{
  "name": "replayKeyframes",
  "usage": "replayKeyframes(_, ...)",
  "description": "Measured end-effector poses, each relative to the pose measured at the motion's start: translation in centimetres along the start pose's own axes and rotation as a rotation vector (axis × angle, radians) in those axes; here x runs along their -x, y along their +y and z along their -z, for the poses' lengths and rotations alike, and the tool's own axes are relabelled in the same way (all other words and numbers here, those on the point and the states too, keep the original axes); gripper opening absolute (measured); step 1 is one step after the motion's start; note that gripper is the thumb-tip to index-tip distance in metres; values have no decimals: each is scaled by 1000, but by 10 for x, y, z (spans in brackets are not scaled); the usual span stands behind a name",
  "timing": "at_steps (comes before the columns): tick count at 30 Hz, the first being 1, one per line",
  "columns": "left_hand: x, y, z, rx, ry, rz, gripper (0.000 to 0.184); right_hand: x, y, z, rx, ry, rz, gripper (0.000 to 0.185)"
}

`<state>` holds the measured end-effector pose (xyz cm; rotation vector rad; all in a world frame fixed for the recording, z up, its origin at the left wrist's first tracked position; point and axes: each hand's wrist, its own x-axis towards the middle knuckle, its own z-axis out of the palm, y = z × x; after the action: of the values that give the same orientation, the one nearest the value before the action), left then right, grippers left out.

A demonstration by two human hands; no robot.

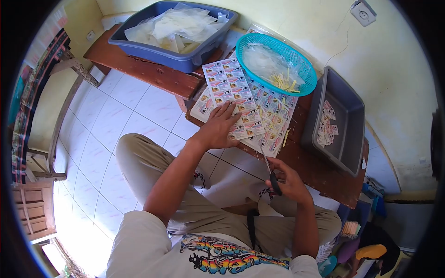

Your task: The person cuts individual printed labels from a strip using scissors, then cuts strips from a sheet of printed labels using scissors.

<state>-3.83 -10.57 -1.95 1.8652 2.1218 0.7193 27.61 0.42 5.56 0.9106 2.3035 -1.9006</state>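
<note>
My left hand (217, 129) lies palm down on the lower left part of a printed sheet of small picture labels (233, 85), its fingers stretched out over the paper. Wrapped in the fingers of my right hand (291, 181) is a pair of scissors (275, 183) with a black handle. The blades point up and left toward the lower corner of the sheet; I cannot tell whether they touch it. Under this sheet lie more printed sheets (273, 109), with thin yellowish paper strips (277, 124) scattered on them.
An oval turquoise basket (240, 55) holds clear plastic and yellow strips. To its right, a grey tub (346, 121) contains cut labels (327, 127). A blue-grey tub (191, 62) full of clear plastic bags stands on the brown wooden bench (153, 76). Another person's arm (354, 266) shows lower right.
</note>
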Motion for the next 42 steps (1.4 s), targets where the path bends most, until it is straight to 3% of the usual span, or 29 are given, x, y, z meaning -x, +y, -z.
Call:
replayKeyframes(16, 2, -1, -18, -28, 59, -37, 102, -28, 6, -13, -185, -86, -34, 77)
replayKeyframes(27, 5, 4, -31, 40, 240, -52, 71, -41, -2, -11, -246, -114, -77, 75)
replayKeyframes(42, 5, 7, -32, 52, 253, -9, 69, -50, 5, -7, -253, -122, -89, 81)
